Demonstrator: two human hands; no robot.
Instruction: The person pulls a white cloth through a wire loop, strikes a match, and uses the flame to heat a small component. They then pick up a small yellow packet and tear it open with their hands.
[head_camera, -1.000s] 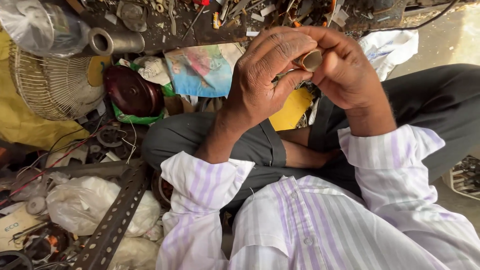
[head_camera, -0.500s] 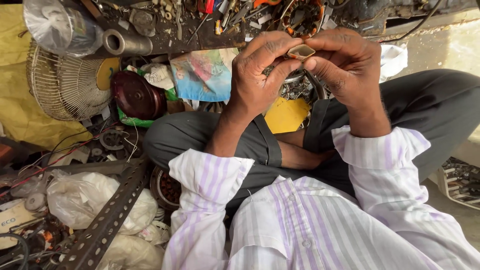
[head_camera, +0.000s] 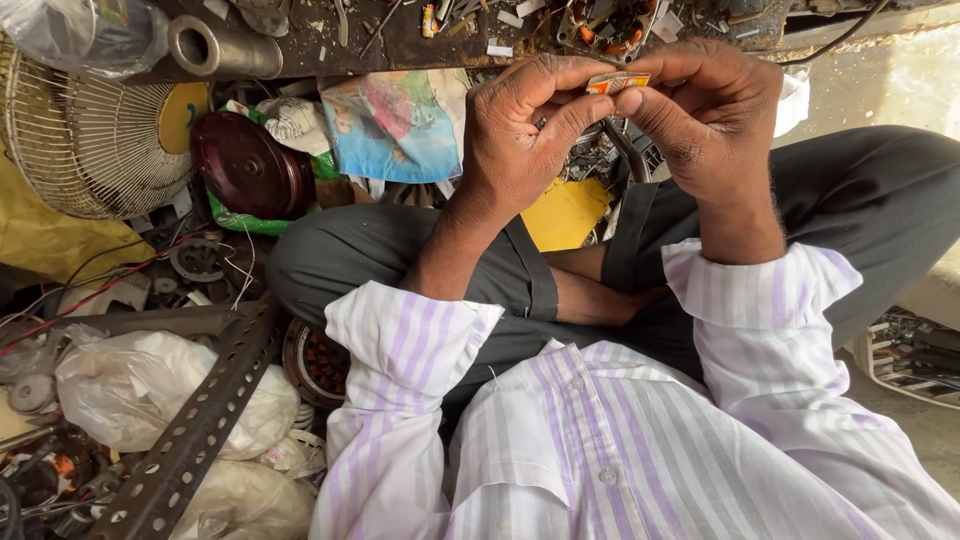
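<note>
My left hand and my right hand meet at the top centre, above my crossed legs in dark grey trousers. Between their fingertips they pinch a small flat orange-and-white piece. Both thumbs and forefingers press on its ends. My striped white-and-lilac shirt sleeves are rolled back to the forearms. What the piece is cannot be made out.
A wire fan guard and a dark red round disc lie at the left. A metal pipe rests on a cluttered dark bench. A perforated steel angle bar, plastic bags and a yellow sheet lie around my legs.
Both hands have stayed together at the top centre. The small piece has been turned between the fingertips and now shows its orange-and-white flat face.
</note>
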